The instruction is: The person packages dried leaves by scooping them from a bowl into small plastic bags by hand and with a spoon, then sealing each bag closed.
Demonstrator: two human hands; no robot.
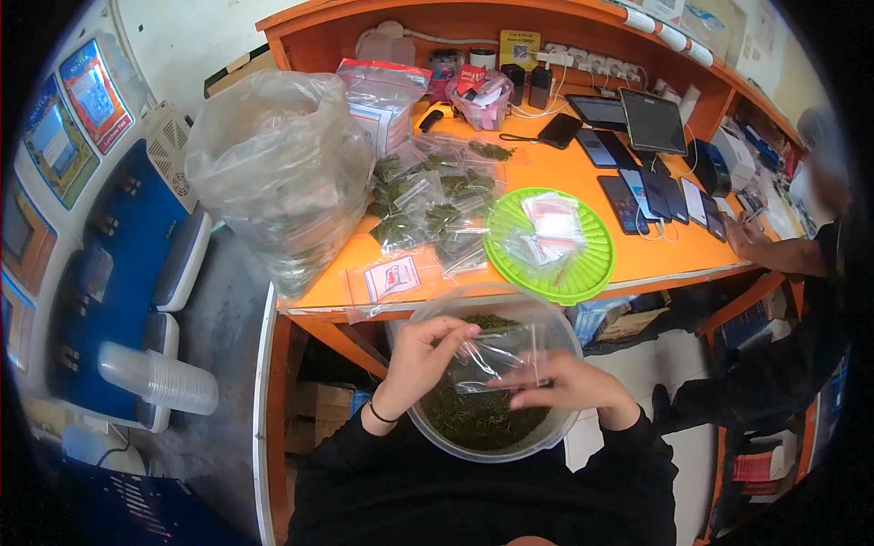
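Note:
My left hand [418, 369], a dark band at its wrist, pinches one end of a clear zip bag [487, 355]. At the bag's other end is my right hand [575, 382], its fingers against the plastic; whether they reach inside it I cannot tell. Both hands are over a translucent tub [566, 428] holding chopped dried green herb [482, 423]. Several filled herb bags [442, 217] lie heaped on the orange counter [546, 173]. Beside them a bright green tray [596, 264] bears small plastic bags [553, 223]. A printed label in a bag [391, 278] lies near the counter's front edge.
A large bulging plastic sack [278, 173] stands at the counter's left. Several phones [655, 193] and a tablet [653, 120] lie to the right. A person in dark clothes [774, 364] stands there, one hand [745, 235] at the counter. Stacked clear cups [159, 378] are at left.

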